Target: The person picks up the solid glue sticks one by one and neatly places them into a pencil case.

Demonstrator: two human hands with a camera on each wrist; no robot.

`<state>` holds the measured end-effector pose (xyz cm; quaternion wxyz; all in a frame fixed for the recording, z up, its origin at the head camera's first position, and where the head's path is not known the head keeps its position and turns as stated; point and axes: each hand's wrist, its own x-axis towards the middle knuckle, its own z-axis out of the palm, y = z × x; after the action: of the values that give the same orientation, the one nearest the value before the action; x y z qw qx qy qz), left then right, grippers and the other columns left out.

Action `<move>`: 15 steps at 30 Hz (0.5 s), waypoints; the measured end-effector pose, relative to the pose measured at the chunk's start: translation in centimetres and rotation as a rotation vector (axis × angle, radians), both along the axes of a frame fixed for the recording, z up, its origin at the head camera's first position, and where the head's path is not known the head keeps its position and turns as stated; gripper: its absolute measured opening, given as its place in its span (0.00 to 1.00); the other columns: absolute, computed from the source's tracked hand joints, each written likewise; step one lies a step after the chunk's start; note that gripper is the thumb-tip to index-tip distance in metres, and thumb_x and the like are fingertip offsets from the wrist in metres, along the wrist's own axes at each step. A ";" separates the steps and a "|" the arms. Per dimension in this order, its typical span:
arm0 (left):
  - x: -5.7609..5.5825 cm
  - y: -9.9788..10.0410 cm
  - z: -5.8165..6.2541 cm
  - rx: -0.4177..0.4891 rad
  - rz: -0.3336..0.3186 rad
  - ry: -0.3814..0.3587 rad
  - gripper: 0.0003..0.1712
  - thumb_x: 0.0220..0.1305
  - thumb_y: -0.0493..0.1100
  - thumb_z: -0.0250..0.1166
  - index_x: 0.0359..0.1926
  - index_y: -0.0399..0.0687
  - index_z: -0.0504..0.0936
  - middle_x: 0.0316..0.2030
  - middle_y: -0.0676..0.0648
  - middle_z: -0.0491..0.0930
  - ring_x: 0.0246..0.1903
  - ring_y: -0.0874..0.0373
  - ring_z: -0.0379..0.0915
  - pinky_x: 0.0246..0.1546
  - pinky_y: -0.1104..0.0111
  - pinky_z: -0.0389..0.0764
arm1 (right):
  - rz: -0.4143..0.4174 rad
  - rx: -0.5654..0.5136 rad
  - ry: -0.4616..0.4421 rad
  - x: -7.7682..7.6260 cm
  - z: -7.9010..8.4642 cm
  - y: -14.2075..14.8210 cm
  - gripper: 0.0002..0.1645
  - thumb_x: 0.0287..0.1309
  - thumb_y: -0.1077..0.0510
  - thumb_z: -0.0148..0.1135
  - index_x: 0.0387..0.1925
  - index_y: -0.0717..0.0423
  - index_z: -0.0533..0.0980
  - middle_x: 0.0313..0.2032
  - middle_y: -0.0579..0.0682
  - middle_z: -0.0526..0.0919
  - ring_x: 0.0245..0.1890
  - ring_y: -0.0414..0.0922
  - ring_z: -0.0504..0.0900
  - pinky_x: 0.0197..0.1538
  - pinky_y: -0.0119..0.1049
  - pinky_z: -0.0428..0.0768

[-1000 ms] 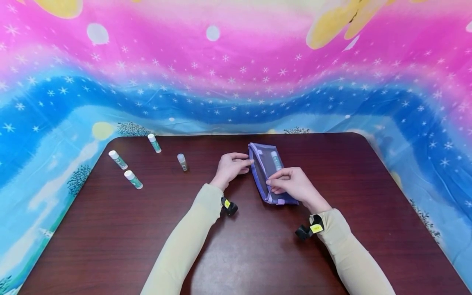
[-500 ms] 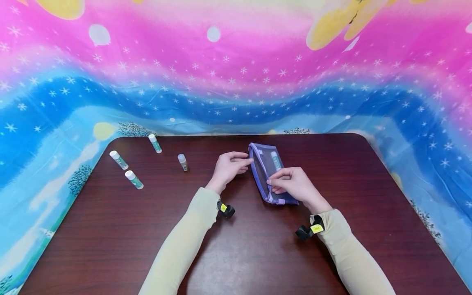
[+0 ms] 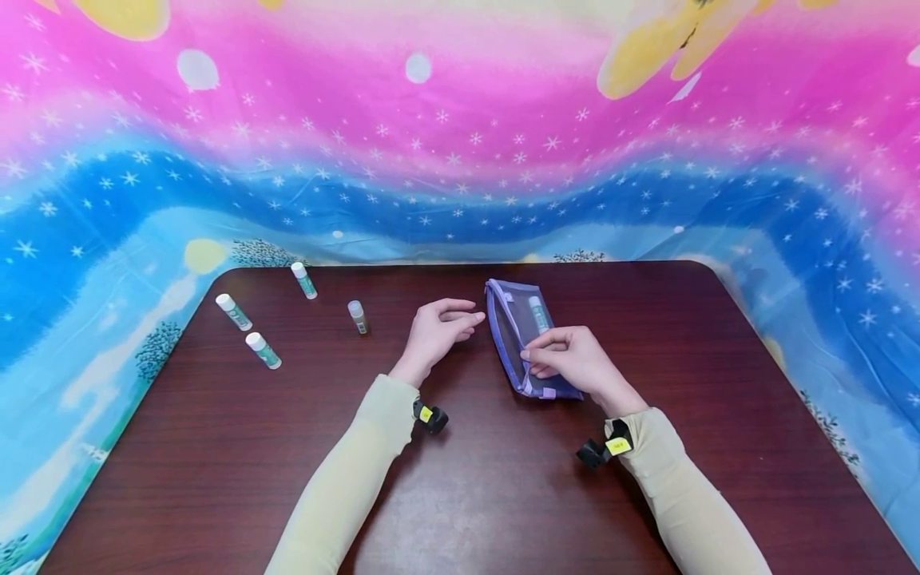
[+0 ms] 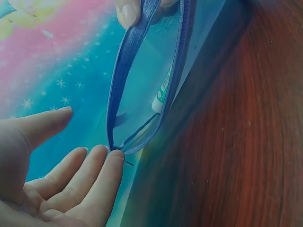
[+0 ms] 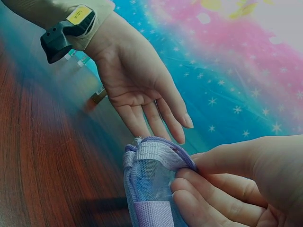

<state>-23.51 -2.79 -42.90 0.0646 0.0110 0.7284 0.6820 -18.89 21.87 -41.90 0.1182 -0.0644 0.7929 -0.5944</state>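
Note:
A purple mesh zipper pouch (image 3: 509,343) lies on the table with its zipped mouth gaping toward the left. Through the mesh shows one glue stick (image 3: 537,313), also visible inside the pouch in the left wrist view (image 4: 162,94). My right hand (image 3: 571,358) pinches the edge of the pouch's mouth between thumb and fingers; the right wrist view shows this pinch close up. Just left of the pouch is my left hand (image 3: 440,331), holding nothing, its fingers loosely extended and thumb apart.
Three white-capped glue sticks with green labels, one farthest back (image 3: 304,280), one leftmost (image 3: 234,312) and one nearer (image 3: 263,350), stand at the table's left. A clear-capped small tube (image 3: 357,317) stands nearer the left hand. A patterned cloth (image 3: 460,160) hangs behind the table (image 3: 460,495).
My left hand has drawn back to the left, off the pouch's edge. My right hand keeps its pinch on the pouch in the same place.

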 end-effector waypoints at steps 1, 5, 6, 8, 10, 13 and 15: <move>0.1 -0.1 0.0 -0.002 -0.001 0.004 0.27 0.60 0.46 0.77 0.57 0.38 0.84 0.41 0.45 0.88 0.44 0.40 0.85 0.43 0.63 0.86 | 0.000 0.001 0.000 0.0 0.0 0.0 0.16 0.59 0.60 0.75 0.42 0.70 0.85 0.31 0.60 0.88 0.28 0.51 0.88 0.38 0.41 0.88; 0.2 -0.5 0.0 -0.001 -0.001 0.017 0.25 0.60 0.46 0.77 0.56 0.40 0.85 0.41 0.45 0.88 0.45 0.40 0.85 0.44 0.63 0.86 | 0.001 -0.002 0.001 0.0 0.0 0.1 0.16 0.59 0.60 0.75 0.42 0.70 0.85 0.31 0.60 0.88 0.28 0.51 0.88 0.38 0.41 0.88; 0.2 -0.6 -0.1 -0.001 0.001 0.018 0.24 0.60 0.46 0.77 0.55 0.41 0.85 0.41 0.45 0.88 0.45 0.40 0.85 0.44 0.63 0.86 | 0.001 -0.005 0.000 0.0 0.0 0.1 0.16 0.59 0.60 0.75 0.42 0.70 0.85 0.31 0.61 0.88 0.28 0.51 0.88 0.38 0.41 0.88; 0.3 -0.8 0.0 -0.002 0.003 0.023 0.23 0.60 0.46 0.77 0.54 0.42 0.86 0.40 0.45 0.88 0.45 0.40 0.85 0.44 0.63 0.86 | 0.002 -0.009 -0.001 0.0 0.0 0.1 0.16 0.59 0.60 0.75 0.42 0.70 0.85 0.31 0.61 0.88 0.28 0.51 0.88 0.38 0.41 0.88; 0.4 -1.0 0.1 -0.002 0.005 0.027 0.21 0.60 0.46 0.77 0.53 0.44 0.86 0.40 0.45 0.88 0.45 0.40 0.85 0.44 0.64 0.86 | 0.002 -0.014 -0.002 0.0 0.0 0.1 0.16 0.59 0.60 0.75 0.42 0.71 0.84 0.31 0.61 0.88 0.28 0.51 0.88 0.38 0.41 0.88; 0.4 -1.3 0.2 0.006 0.004 0.030 0.22 0.61 0.46 0.77 0.54 0.43 0.86 0.40 0.44 0.88 0.45 0.39 0.84 0.44 0.65 0.86 | 0.003 -0.017 -0.002 0.0 0.0 0.1 0.16 0.59 0.61 0.74 0.42 0.71 0.84 0.31 0.60 0.88 0.28 0.50 0.88 0.38 0.41 0.88; 0.5 -1.6 0.2 0.011 0.006 0.031 0.23 0.61 0.45 0.76 0.55 0.40 0.85 0.41 0.44 0.87 0.46 0.39 0.84 0.44 0.65 0.86 | 0.004 -0.017 -0.001 0.0 0.0 0.1 0.16 0.59 0.61 0.74 0.42 0.71 0.84 0.31 0.60 0.88 0.28 0.50 0.88 0.38 0.41 0.88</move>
<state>-23.03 -4.36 -42.65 0.0511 0.0197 0.7257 0.6858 -18.87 21.96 -41.89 0.1192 -0.0667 0.7876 -0.6009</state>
